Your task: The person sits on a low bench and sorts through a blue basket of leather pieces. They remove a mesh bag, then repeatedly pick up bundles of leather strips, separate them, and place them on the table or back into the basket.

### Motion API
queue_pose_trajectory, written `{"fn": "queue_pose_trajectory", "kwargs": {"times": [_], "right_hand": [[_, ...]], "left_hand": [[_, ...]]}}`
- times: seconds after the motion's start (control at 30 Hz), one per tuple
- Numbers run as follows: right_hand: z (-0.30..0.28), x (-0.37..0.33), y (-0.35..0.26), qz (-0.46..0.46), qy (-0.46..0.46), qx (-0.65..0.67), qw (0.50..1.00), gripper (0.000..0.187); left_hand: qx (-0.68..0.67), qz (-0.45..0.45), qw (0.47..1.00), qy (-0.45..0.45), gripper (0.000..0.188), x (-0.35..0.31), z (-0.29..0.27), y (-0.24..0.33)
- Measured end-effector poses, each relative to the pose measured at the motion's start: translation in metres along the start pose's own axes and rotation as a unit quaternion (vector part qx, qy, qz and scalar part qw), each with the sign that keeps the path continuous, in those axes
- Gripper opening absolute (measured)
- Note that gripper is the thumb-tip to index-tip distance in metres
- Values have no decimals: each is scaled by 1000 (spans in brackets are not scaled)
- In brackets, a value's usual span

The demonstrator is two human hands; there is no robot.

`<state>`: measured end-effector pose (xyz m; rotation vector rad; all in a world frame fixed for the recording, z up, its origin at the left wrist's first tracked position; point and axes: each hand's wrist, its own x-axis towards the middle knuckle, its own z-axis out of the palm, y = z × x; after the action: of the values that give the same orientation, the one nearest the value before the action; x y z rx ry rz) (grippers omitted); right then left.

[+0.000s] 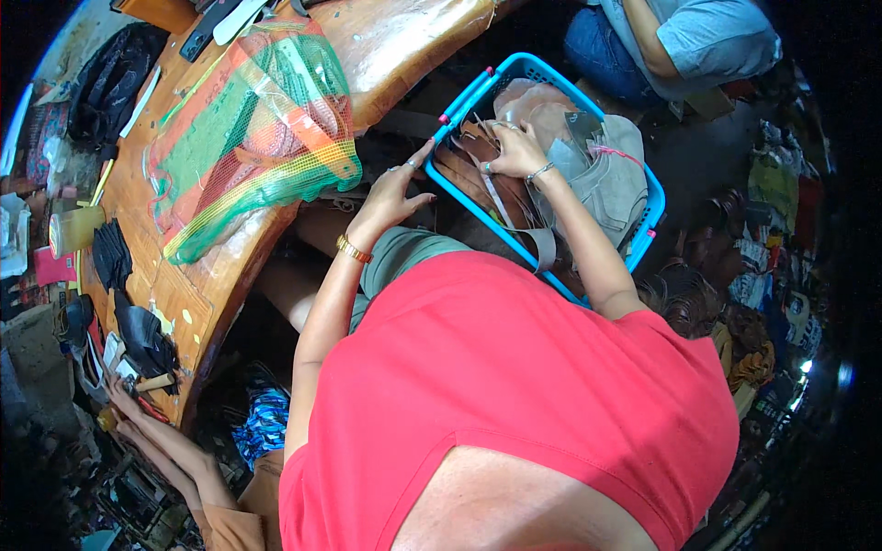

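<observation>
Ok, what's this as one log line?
left hand: open at basket edge; right hand: in basket, by brown pieces; mesh bag: on table

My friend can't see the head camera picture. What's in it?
A person in a red top has the right hand in a blue basket of brown and pale flat pieces, the left hand at its edge. To the left, a green-and-orange mesh bag lies on a wooden table.

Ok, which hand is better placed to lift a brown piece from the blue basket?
Probably the right hand: it reaches inside the blue basket, at the brown pieces, while the left hand is outside, by the rim.
</observation>
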<state>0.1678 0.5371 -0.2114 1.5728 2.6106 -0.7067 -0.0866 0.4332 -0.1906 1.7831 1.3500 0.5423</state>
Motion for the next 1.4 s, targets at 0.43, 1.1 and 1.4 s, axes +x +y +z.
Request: {"fn": "queue_pose_trajectory", "kwargs": {"times": [0.43, 1.1, 1.4], "right_hand": [[6, -8, -5, -29, 27, 9, 999, 100], [7, -11, -20, -14, 84, -51, 995, 75], [13, -14, -25, -16, 95, -65, 993, 95]], "left_hand": [[-29, 44, 998, 28, 91, 1, 5, -5], [-51, 22, 998, 8, 86, 1, 4, 8], [-77, 20, 997, 14, 89, 1, 6, 8]]}}
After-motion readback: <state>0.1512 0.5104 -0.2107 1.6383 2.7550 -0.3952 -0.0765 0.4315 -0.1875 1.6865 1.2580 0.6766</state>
